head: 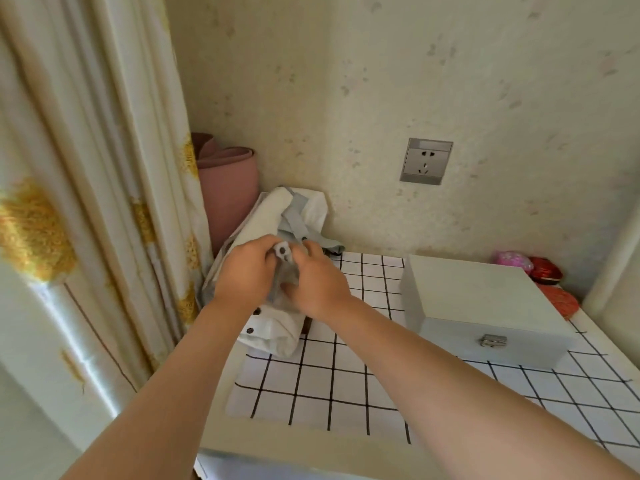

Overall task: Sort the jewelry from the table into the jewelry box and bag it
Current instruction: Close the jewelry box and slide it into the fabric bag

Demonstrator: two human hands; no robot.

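Head view, looking down over both forearms: the two hands meet over a white cloth bag (273, 336) with grey straps (298, 211) and dark snap studs. It lies slumped at the left edge of the table, against the cream curtain with yellow flowers (104, 168).

The left hand (247, 271) has its fingers curled in, pinching a small white fastener piece (283, 252) at the top of the bag. The right hand (317, 287) is curled too, gripping the greyish, half-transparent material (289, 277) just below it. I would guess they are working the mouth open, since each hand holds a side and they seem to pull against each other.

The pale grey rectangular jewelry box (478, 296) sits shut on the white black-grid tablecloth (311, 386). It is well to the right of the bag, and its small metal clasp (493, 340) faces the person. Sorting looks finished, with the box left within reach for bagging.

Behind the box, in the far corner, are a shiny pink bundle (512, 260) and a red pouch (545, 270). Whether they are jewelry I cannot tell.
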